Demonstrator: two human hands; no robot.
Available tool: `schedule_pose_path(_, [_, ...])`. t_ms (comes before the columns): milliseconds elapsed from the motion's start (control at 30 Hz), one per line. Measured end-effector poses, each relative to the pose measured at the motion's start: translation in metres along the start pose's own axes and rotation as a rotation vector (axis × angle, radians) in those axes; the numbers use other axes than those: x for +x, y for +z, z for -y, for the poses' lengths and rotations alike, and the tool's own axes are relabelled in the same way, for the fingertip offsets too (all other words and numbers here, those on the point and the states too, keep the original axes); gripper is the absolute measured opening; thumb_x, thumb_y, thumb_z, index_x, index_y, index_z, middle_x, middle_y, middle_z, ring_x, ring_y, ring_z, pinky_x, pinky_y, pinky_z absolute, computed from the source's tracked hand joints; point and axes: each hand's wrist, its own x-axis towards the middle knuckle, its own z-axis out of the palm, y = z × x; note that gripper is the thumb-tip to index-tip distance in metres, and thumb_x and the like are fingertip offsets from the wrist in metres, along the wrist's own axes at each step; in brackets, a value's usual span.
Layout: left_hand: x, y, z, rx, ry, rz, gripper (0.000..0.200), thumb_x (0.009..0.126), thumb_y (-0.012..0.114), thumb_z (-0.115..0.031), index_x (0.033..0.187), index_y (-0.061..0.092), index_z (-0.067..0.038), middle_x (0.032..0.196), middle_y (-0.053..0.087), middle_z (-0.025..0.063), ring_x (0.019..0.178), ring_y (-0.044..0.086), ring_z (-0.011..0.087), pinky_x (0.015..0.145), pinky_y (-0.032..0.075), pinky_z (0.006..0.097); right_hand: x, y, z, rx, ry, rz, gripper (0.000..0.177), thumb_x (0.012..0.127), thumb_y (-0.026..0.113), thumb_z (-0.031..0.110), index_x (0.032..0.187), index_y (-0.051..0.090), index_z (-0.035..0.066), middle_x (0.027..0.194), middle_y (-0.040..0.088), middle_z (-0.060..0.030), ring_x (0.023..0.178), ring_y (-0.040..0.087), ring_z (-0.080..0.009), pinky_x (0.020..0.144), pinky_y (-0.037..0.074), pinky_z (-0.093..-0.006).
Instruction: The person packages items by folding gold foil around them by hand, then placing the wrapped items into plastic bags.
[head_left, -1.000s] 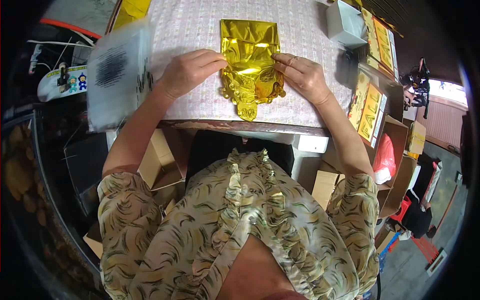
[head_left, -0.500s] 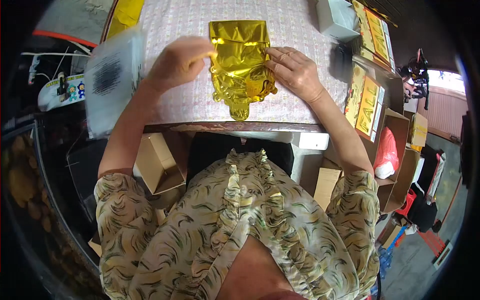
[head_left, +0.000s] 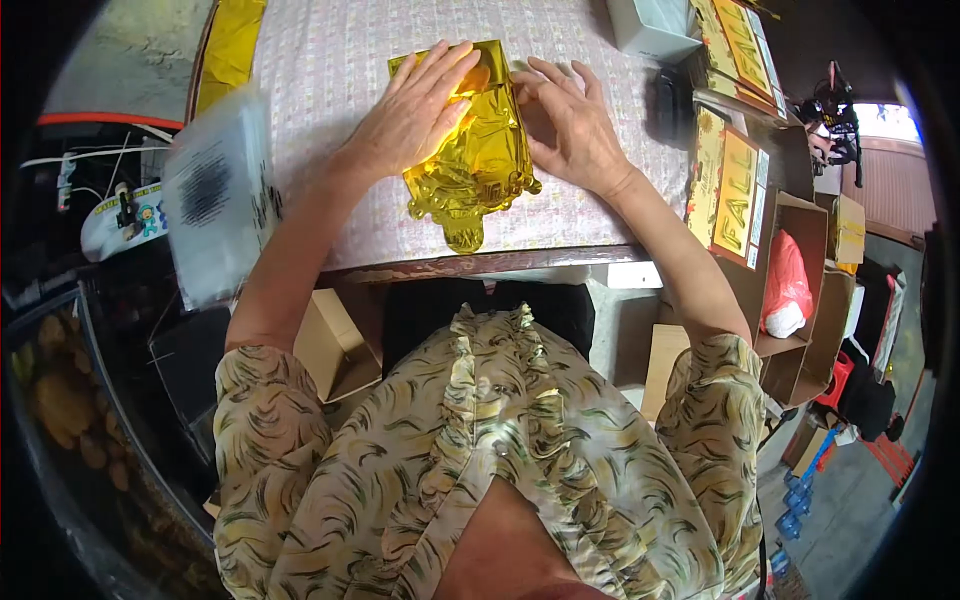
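Observation:
A flat, deflated gold foil balloon (head_left: 470,165) lies on the cloth-covered table, slightly tilted, with a rounded tab at its near end. My left hand (head_left: 415,115) rests on its upper left part, fingers stretched out and palm down, hiding some of the foil. Beside the right edge of the foil is my right hand (head_left: 570,125), its fingers apart and bent. The index fingertip comes close to that edge; whether it touches cannot be made out.
Clear plastic bags (head_left: 215,190) hang over the table's left side, below more gold foil (head_left: 230,55). Along the right stand FALL boxes (head_left: 730,190), a white box (head_left: 650,30) and a dark object (head_left: 668,105). Cardboard boxes (head_left: 335,345) sit under the table edge.
My left hand has gone from a curled shape at the foil's left edge to lying flat on it. The foil has turned slightly. My right hand has loosened, its fingers spreading.

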Motion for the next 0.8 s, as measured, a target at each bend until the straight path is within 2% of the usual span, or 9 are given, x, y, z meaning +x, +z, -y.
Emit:
schedule_pose_path(167, [0.001, -0.001, 0.004, -0.137, 0.009, -0.018, 0.056, 0.108, 0.047, -0.023, 0.159, 0.033, -0.005, 0.165, 0.032, 0.0171, 0.155, 0.027, 0.0348, 0.127, 0.021, 0.0523, 0.0, 0.001, -0.002, 0.056, 0.042, 0.025, 0.045, 0.083, 0.073, 0.017, 0.122, 0.056, 0.007, 0.141, 0.06, -0.0108, 0.145, 0.044, -0.0336, 0.122, 0.021, -0.0613])
schedule_pose_path(233, [0.002, -0.001, 0.004, -0.146, 0.016, -0.024, 0.055, 0.108, 0.046, -0.021, 0.159, 0.033, -0.005, 0.165, 0.032, 0.0177, 0.154, 0.028, 0.0353, 0.126, 0.021, 0.0526, 0.0, -0.002, 0.0, -0.06, -0.011, 0.07, 0.044, 0.083, 0.072, 0.017, 0.122, 0.055, 0.007, 0.142, 0.059, -0.0121, 0.147, 0.043, -0.0329, 0.123, 0.02, -0.0622])
schedule_pose_path(333, [0.001, -0.002, 0.002, -0.065, 0.035, 0.01, 0.054, 0.107, 0.044, -0.02, 0.159, 0.036, -0.008, 0.164, 0.033, 0.0182, 0.153, 0.029, 0.0384, 0.126, 0.022, 0.0509, -0.002, 0.0, 0.002, -0.009, -0.036, 0.064, 0.044, 0.082, 0.071, 0.015, 0.122, 0.054, 0.006, 0.14, 0.061, -0.0141, 0.146, 0.044, -0.0323, 0.124, 0.017, -0.0634])
schedule_pose_path(400, [0.002, -0.003, 0.0, -0.023, 0.042, 0.006, 0.053, 0.107, 0.048, -0.022, 0.159, 0.038, -0.017, 0.161, 0.039, 0.0183, 0.149, 0.035, 0.0388, 0.123, 0.026, 0.0533, -0.004, -0.001, 0.004, -0.01, -0.055, 0.094, 0.045, 0.082, 0.071, 0.014, 0.124, 0.056, 0.005, 0.138, 0.062, -0.015, 0.145, 0.046, -0.0327, 0.124, 0.018, -0.0626])
schedule_pose_path(467, [0.003, -0.003, 0.0, -0.019, 0.041, 0.006, 0.051, 0.107, 0.049, -0.022, 0.158, 0.04, -0.02, 0.159, 0.04, 0.0181, 0.148, 0.037, 0.0395, 0.123, 0.027, 0.0532, -0.008, -0.003, 0.007, -0.013, -0.073, 0.124, 0.047, 0.082, 0.071, 0.013, 0.126, 0.058, 0.004, 0.136, 0.063, -0.016, 0.143, 0.048, -0.0331, 0.125, 0.018, -0.0618])
schedule_pose_path(533, [0.004, -0.002, 0.0, -0.015, 0.042, 0.006, 0.05, 0.107, 0.05, -0.023, 0.157, 0.043, -0.023, 0.158, 0.042, 0.0179, 0.146, 0.039, 0.0402, 0.122, 0.028, 0.0531, -0.012, -0.003, 0.009, 0.109, -0.085, 0.14, 0.053, 0.079, 0.072, 0.007, 0.131, 0.06, 0.001, 0.134, 0.065, -0.0173, 0.138, 0.053, -0.0347, 0.125, 0.025, -0.0564])
schedule_pose_path(633, [0.005, -0.004, -0.001, 0.017, 0.066, 0.0, 0.048, 0.107, 0.051, -0.023, 0.154, 0.047, -0.025, 0.157, 0.043, 0.0173, 0.145, 0.04, 0.0405, 0.121, 0.029, 0.0522, -0.017, -0.001, 0.011, 0.083, -0.134, 0.154, 0.06, 0.075, 0.074, 0.003, 0.134, 0.061, -0.002, 0.135, 0.064, -0.0179, 0.136, 0.055, -0.0349, 0.124, 0.034, -0.0502])
schedule_pose_path(700, [0.005, -0.004, -0.003, 0.039, 0.059, 0.024, 0.047, 0.107, 0.046, -0.021, 0.154, 0.048, -0.021, 0.16, 0.039, 0.016, 0.147, 0.035, 0.0419, 0.123, 0.027, 0.0534, -0.017, -0.004, 0.013, 0.09, -0.156, 0.163, 0.06, 0.073, 0.075, 0.001, 0.132, 0.062, -0.002, 0.135, 0.064, -0.0177, 0.135, 0.055, -0.0347, 0.123, 0.035, -0.049])
schedule_pose_path(800, [0.004, -0.005, -0.005, 0.034, 0.055, 0.028, 0.048, 0.107, 0.046, -0.022, 0.155, 0.047, -0.024, 0.16, 0.038, 0.016, 0.147, 0.035, 0.0416, 0.122, 0.027, 0.0538, -0.019, -0.001, 0.012, 0.091, -0.195, 0.175, 0.058, 0.071, 0.077, 0.001, 0.127, 0.064, -0.001, 0.134, 0.065, -0.0165, 0.134, 0.056, -0.0348, 0.123, 0.038, -0.048])
